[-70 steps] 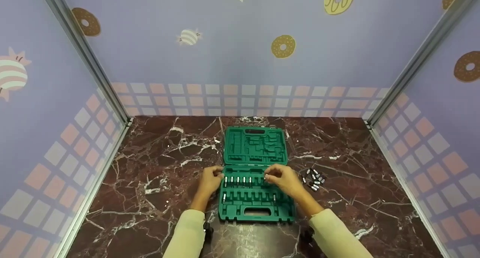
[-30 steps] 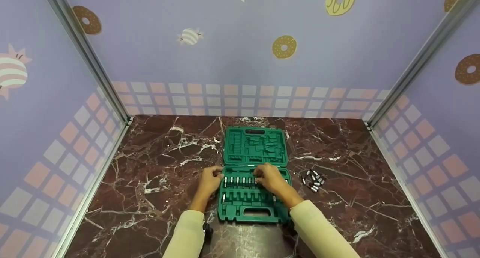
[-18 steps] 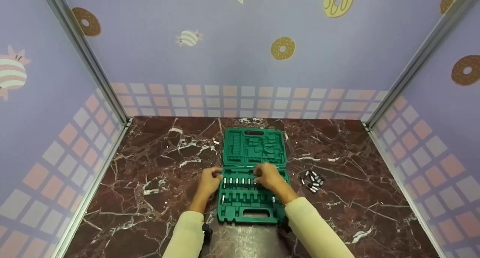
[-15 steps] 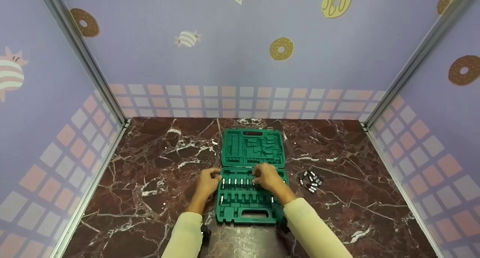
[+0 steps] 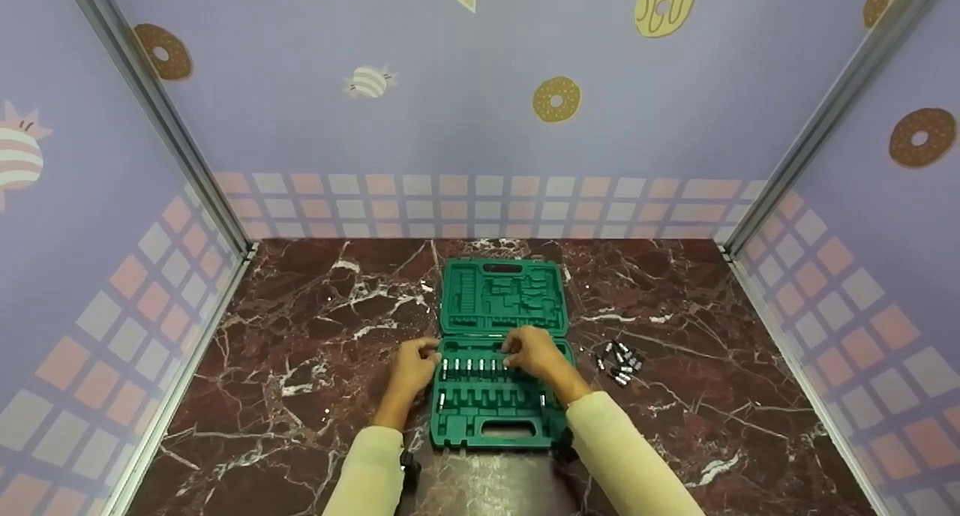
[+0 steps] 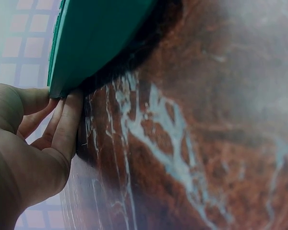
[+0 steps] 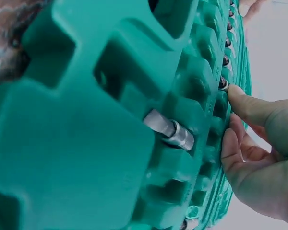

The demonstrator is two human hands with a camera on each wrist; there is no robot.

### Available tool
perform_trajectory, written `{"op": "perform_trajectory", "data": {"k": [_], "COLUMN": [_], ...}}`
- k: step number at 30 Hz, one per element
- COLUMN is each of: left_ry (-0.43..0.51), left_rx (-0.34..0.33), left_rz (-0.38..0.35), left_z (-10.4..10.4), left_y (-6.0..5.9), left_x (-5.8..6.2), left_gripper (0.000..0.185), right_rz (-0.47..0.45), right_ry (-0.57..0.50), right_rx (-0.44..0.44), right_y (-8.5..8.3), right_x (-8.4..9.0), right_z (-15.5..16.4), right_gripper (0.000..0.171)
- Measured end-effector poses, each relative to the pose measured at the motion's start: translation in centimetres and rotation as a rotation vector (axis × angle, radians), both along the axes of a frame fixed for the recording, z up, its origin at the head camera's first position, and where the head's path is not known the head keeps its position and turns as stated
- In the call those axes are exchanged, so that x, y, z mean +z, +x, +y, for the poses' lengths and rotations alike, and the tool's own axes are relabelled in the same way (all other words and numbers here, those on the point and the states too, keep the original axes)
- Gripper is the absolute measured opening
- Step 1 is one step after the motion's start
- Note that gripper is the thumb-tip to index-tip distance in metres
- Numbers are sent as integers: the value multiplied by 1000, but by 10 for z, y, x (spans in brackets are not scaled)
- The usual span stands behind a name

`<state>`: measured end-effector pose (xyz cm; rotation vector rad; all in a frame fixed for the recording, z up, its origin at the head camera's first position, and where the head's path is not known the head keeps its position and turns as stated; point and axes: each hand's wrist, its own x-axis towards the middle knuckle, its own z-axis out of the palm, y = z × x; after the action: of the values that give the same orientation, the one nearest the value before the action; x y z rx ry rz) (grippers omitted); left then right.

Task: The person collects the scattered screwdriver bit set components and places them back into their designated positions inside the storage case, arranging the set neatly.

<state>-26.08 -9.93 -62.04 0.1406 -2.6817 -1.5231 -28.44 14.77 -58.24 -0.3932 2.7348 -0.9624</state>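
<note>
An open green plastic case (image 5: pixel 495 411) lies on the table with its lid (image 5: pixel 504 295) laid back. At the case's left edge my left hand (image 6: pixel 38 143) pinches the rim between thumb and fingers. My right hand (image 5: pixel 534 353) is over the upper row of slots, thumb and fingertips at a bit socket (image 7: pixel 223 84) lying in its slot. Several more bit sockets (image 5: pixel 469 367) sit side by side to its left. Lower down, one bit socket (image 5: pixel 442 400) is at the left end and another with a flat tip (image 7: pixel 168 128) near the right.
A loose pile of bit sockets (image 5: pixel 621 362) lies on the marbled table (image 5: pixel 330 396) to the right of the case. Patterned panels (image 5: pixel 480 126) close off the back and both sides.
My right hand has moved left along the upper row with the bit socket, then stayed at the slot beside the others. The left hand keeps its place on the rim.
</note>
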Motion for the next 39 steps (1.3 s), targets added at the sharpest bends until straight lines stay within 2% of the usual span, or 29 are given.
{"op": "perform_trajectory", "data": {"k": [8,12,16,21,26,39], "left_ry": [6,0,-8,-7,-3,-17], "left_rx": [4,-3,5,-3,-1,10], "left_rz": [14,18,25,25,22,22], "left_z": [0,0,-1,0,2,0], "left_y": [-1,-1,-1,0,0,0], "left_x": [0,0,1,2,1,2], "left_gripper": [21,21,20,21,21,21], "right_rz": [45,80,160,184,189,201], "right_ry": [25,-3,-41,-66,-93,-285], "right_rx": [18,10,13,17,9,-63], "right_y": [1,3,7,13,18,32], "right_x": [-4,-8,-13,-16,-12,3], "right_z": [-2,0,1,3,7,34], "right_gripper": [9,9,9,9,9,18]}}
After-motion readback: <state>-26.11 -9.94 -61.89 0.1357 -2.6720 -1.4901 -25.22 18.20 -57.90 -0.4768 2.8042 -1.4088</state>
